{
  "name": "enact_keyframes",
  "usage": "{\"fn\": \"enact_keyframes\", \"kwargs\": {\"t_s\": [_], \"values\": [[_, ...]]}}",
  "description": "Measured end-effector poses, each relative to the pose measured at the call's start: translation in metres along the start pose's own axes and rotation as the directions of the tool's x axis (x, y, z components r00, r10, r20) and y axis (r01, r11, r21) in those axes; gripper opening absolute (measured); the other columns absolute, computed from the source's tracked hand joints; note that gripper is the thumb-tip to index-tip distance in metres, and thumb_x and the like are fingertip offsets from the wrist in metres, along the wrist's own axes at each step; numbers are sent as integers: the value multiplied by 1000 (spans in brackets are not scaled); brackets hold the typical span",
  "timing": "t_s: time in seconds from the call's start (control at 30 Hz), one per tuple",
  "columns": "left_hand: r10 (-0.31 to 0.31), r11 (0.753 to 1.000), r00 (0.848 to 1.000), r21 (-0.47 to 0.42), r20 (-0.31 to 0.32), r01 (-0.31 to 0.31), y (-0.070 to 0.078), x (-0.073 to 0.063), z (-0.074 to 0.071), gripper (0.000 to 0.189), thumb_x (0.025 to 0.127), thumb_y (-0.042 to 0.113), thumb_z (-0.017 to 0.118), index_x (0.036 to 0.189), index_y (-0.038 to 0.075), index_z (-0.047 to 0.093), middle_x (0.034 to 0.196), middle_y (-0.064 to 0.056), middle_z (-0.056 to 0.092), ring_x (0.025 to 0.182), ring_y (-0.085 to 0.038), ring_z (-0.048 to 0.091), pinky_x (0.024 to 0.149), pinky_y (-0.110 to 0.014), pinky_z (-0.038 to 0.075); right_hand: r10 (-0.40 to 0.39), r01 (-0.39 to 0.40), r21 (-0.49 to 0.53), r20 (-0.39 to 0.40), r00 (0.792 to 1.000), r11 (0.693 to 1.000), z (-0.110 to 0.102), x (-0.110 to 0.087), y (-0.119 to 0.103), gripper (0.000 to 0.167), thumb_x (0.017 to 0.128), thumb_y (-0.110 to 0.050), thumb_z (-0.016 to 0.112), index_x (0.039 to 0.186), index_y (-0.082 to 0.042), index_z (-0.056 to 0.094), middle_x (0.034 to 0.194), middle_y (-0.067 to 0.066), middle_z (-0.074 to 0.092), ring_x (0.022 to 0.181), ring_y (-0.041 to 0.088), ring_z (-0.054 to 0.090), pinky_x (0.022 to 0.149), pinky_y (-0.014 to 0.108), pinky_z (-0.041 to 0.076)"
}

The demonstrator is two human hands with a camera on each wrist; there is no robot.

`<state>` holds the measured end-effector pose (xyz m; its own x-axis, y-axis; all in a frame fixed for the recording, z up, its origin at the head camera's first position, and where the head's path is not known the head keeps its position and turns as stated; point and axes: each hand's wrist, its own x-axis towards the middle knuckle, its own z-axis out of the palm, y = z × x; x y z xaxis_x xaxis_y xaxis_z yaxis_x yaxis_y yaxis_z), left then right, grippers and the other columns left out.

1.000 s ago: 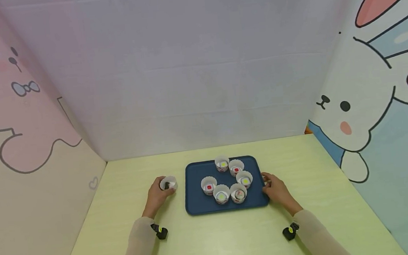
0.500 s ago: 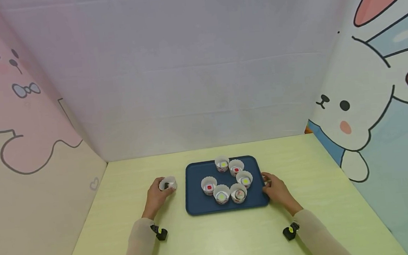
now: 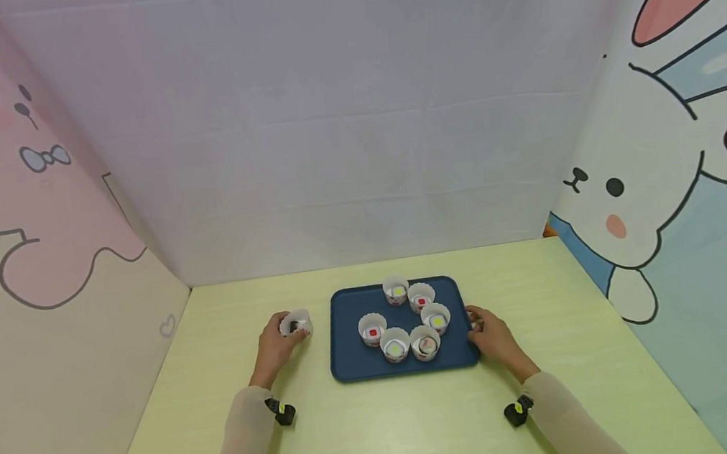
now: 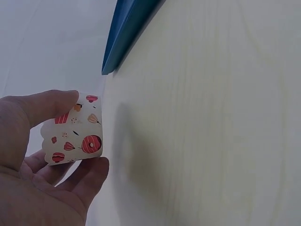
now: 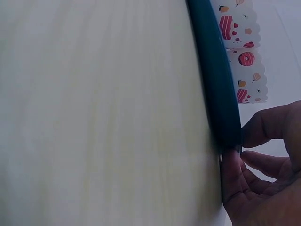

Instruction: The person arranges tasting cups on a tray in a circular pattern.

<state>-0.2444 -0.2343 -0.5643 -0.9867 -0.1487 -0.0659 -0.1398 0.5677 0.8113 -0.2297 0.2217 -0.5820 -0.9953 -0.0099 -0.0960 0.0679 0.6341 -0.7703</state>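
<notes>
My left hand [image 3: 273, 347] pinches a white scalloped paper baking cup [image 3: 303, 326] between thumb and fingers, left of the tray. Something small and dark lies inside this cup. Red sweets and lanterns are printed on its side, as the left wrist view shows, with its shadow falling on the table. At the right side of a dark blue tray [image 3: 352, 365], my right hand [image 3: 495, 336] grips the rim, thumb over the edge and fingers below. On the tray stand several similar cups, among them a front cup [image 3: 396, 354] with a pale green piece inside.
The pale yellow-green table [image 3: 381, 427] meets a white backdrop [image 3: 357, 148] behind. Cartoon-printed panels stand at the left and right. Inside the tray's cups lie small red, yellow and whitish pieces. A black camera [image 3: 284, 413] sits on the left wrist, another on the right.
My left hand has shifted slightly back and to the left with the baking cup, after staying nearly still. The right hand and the tray hold their place.
</notes>
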Motion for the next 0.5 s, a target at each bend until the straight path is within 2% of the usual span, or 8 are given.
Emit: {"fn": "enact_keyframes", "kwargs": {"t_s": [0.17,0.5], "values": [[-13,1000,1000,-17,6,13,6,0,-4,63,85,27,74,138,6,46,138,-21,54,122,-37,53,98,-53,46,2,-2,1,-1,1000,1000,0,-1,-1,59,82,0,59,140,0,48,117,16,59,88,21,54,68,28,43],[13,999,1000,-41,11,-13,17,0,-8,66,85,29,75,140,9,45,139,-18,53,121,-34,54,96,-51,47,3,-3,-3,-2,1000,1000,0,0,-1,60,82,0,59,141,-1,48,118,16,59,89,21,55,68,28,43]]}}
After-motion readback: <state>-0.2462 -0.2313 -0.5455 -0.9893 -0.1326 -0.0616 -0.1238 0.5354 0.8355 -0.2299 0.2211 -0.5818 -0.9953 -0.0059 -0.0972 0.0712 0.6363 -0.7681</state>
